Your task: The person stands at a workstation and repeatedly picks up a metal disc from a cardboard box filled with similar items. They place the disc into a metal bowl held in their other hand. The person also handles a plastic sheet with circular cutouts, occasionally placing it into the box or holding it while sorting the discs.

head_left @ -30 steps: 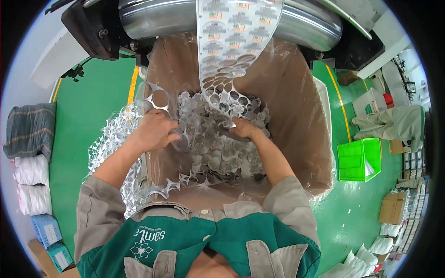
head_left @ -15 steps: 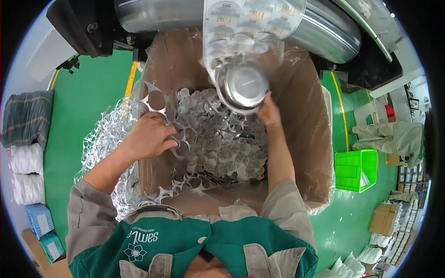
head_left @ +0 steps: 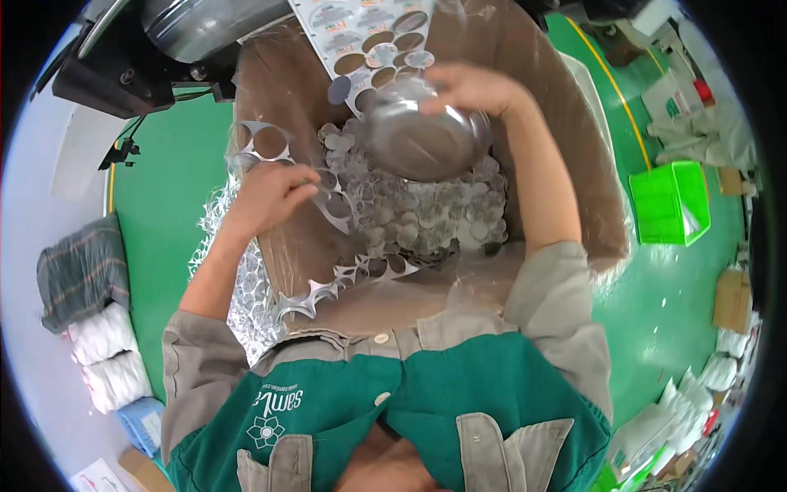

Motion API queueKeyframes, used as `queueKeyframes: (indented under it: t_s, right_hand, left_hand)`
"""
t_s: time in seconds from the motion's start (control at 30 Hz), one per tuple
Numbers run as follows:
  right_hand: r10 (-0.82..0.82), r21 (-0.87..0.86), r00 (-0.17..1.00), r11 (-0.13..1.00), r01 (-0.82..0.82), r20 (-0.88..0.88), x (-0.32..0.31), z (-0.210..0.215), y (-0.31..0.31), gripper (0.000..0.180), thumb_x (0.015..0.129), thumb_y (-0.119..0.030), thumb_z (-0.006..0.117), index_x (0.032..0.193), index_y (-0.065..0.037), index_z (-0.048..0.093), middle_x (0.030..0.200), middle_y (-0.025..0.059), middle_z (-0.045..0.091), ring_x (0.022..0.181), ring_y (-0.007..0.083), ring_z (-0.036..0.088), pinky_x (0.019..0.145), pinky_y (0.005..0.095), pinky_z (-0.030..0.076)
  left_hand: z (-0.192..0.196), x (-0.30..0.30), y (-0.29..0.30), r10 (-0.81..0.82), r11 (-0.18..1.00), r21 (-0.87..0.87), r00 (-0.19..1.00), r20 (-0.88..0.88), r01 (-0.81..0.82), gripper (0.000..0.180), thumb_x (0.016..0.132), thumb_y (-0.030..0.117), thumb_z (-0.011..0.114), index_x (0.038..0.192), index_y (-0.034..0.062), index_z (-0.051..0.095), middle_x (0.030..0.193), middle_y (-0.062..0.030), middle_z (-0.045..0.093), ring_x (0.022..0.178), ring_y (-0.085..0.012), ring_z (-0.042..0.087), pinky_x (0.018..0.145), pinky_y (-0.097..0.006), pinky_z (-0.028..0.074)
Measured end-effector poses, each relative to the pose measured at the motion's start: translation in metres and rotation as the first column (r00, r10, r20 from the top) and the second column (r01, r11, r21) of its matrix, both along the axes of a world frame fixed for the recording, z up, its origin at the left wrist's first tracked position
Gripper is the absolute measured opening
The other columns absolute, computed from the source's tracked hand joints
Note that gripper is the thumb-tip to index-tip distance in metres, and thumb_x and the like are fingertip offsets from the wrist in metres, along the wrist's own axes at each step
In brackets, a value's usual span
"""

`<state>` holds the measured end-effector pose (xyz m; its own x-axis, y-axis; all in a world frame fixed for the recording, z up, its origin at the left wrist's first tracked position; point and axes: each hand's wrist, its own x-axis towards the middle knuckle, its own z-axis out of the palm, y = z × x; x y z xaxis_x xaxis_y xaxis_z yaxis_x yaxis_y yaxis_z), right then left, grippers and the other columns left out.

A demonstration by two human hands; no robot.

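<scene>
My right hand (head_left: 479,88) is closed on the far rim of a shiny round metal bowl (head_left: 426,143), slightly blurred. The bowl is tilted over a deep box (head_left: 557,156) lined with clear plastic. Just beyond it hangs a printed foil sheet (head_left: 352,33) with round holes; a few discs cling to its lower end. Many small silvery discs (head_left: 438,215) lie heaped inside the box. At the box's left edge, my left hand (head_left: 275,195) has its fingers closed on a strip of punched foil scrap (head_left: 266,139), which trails down into the box.
A metal roller (head_left: 209,29) on black brackets stands at the far left. Tangled foil scrap (head_left: 246,287) is piled outside the box's left wall. On the green floor to the right sits a bright green crate (head_left: 668,205). Folded dark cloth (head_left: 82,271) and white bundles lie at left.
My right hand has shifted from the bowl's right side to its far rim, and the bowl is turned differently. The whole view has swung. My left hand keeps the foil strip.
</scene>
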<state>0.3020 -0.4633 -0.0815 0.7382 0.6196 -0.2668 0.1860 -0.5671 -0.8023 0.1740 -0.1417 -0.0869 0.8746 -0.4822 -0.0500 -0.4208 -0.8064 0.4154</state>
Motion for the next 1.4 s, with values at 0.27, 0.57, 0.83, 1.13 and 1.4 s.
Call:
queueKeyframes:
  t_s: [0.27,0.57,0.83,1.13,1.4]
  right_hand:
    - [0.233,0.747,0.883,0.641,0.176,-0.408,-0.009,-0.063,0.004,0.051,0.081,-0.041,0.062,0.112,-0.002,0.052,0.104,0.0056,0.059,0.082,0.0134,0.059,0.072,0.0292,0.049]
    - [0.034,-0.705,0.987,0.704,0.089,0.159,-0.021,-0.203,-0.055,0.044,0.063,-0.032,0.07,0.091,0.0,0.065,0.097,0.018,0.063,0.09,0.029,0.062,0.077,0.0377,0.048]
    - [0.25,-0.758,0.948,0.574,-0.31,-0.199,-0.025,-0.144,-0.013,0.043,0.06,-0.036,0.073,0.088,-0.004,0.067,0.09,0.0116,0.066,0.079,0.0242,0.062,0.068,0.0396,0.048]
    - [0.173,0.877,0.97,0.476,0.068,-0.169,-0.008,0.0,-0.021,0.058,0.078,-0.029,0.066,0.122,0.002,0.045,0.117,0.011,0.054,0.102,0.0192,0.056,0.084,0.0318,0.047]
    - [-0.707,-0.085,0.699,0.707,0.702,-0.11,0.02,-0.277,-0.063,0.074,0.072,-0.05,0.065,0.125,-0.003,0.044,0.123,0.0152,0.051,0.107,0.0283,0.052,0.087,0.0402,0.044]
  left_hand:
    - [0.136,-0.061,0.015,0.448,0.333,-0.931,0.894,0.016,-0.15,0.033,0.087,0.017,0.052,0.114,-0.0027,0.049,0.087,-0.0073,0.058,0.08,-0.0192,0.057,0.078,-0.034,0.048]
    - [0.167,-0.162,0.229,0.674,0.457,0.076,0.401,0.621,-0.886,0.029,0.086,0.019,0.057,0.11,0.0015,0.058,0.104,-0.0077,0.06,0.094,-0.0193,0.055,0.087,-0.033,0.042]
    - [0.091,-0.061,0.04,0.134,0.991,-0.034,0.93,0.341,-0.13,0.038,0.074,0.018,0.065,0.11,0.007,0.057,0.112,-0.0119,0.058,0.121,-0.0329,0.041,0.102,-0.044,0.028]
    - [0.004,-0.017,0.01,-0.134,0.883,0.458,0.991,0.025,0.107,0.047,0.07,0.037,0.065,0.111,0.0152,0.06,0.091,-0.0076,0.064,0.101,-0.0218,0.055,0.105,-0.051,0.016]
    - [-0.001,-0.013,0.002,-0.138,0.954,0.283,0.982,0.131,0.097,0.033,0.067,0.034,0.066,0.095,0.015,0.066,0.074,-0.0064,0.063,0.086,-0.0218,0.059,0.096,-0.042,0.031]
